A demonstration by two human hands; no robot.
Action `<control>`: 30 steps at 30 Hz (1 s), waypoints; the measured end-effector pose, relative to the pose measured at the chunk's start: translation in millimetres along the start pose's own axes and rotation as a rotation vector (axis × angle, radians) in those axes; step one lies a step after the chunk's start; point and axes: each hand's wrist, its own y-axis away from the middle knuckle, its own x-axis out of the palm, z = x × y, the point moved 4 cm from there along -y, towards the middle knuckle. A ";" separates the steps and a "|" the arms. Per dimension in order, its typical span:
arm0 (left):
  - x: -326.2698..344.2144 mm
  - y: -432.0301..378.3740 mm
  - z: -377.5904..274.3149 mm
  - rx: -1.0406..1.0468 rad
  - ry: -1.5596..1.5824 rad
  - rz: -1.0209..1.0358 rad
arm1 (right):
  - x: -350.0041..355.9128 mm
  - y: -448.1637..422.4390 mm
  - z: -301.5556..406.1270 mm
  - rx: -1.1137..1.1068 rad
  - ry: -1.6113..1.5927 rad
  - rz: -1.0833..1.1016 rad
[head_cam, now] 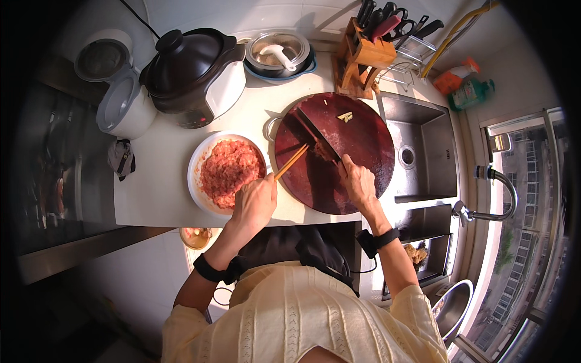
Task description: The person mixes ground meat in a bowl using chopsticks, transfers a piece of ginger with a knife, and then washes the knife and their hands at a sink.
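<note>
My left hand (256,202) grips a pair of wooden chopsticks (291,162), whose tips reach the blade of a cleaver (319,134). The cleaver's handle is in my right hand (358,181), and its blade is held over a round, dark red cutting board (370,140). A smear of minced meat (323,150) shows beside the blade, close to the chopstick tips; whether it clings to the steel or lies on the board I cannot tell. Pale slivers (346,117) lie on the board's far part. Left of the board stands a white bowl (194,181) of pink minced meat (231,168), partly behind my left hand.
Along the back stand a dark-lidded electric cooker (195,59), a metal strainer (297,43) in stacked bowls and a wooden knife block (370,50). A steel sink (435,159) with a faucet (508,213) adjoins the board's right side. A lidded grey container (120,109) sits at left.
</note>
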 end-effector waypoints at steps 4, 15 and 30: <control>1.8 -9.1 -0.6 0.003 -0.009 -0.040 | -6.3 27.9 -21.9 0.091 -0.274 -0.153; 37.6 -17.1 12.4 0.113 -0.086 -0.068 | 32.6 156.2 -34.2 0.628 -1.133 0.033; 58.3 3.0 26.5 0.239 0.034 -0.067 | 88.5 124.6 38.5 0.633 -1.412 -0.002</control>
